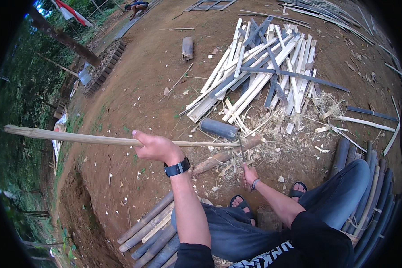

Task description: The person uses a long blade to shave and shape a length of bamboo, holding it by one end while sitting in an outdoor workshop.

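Note:
My left hand [158, 148] is closed around a long pale bamboo strip [76, 137], which reaches out past it to the far left. The strip's right end lies at a short log [210, 163] on the ground. In my right hand [250, 175] is the handle of a knife, its thin dark blade [242, 152] upright in view and meeting the strip near that end. Whether the blade has cut in, I cannot tell. Thin curled shavings [272, 152] are scattered around the log. A dark bamboo section [219, 128] lies just beyond.
Ahead is a heap of split bamboo strips [263, 67]. Bamboo poles lie bundled at my right [375, 201] and lower left [152, 223]. A short bamboo piece [187, 48] rests farther off. Another person [136, 6] crouches at the far left. An earth edge [78, 201] drops away on the left.

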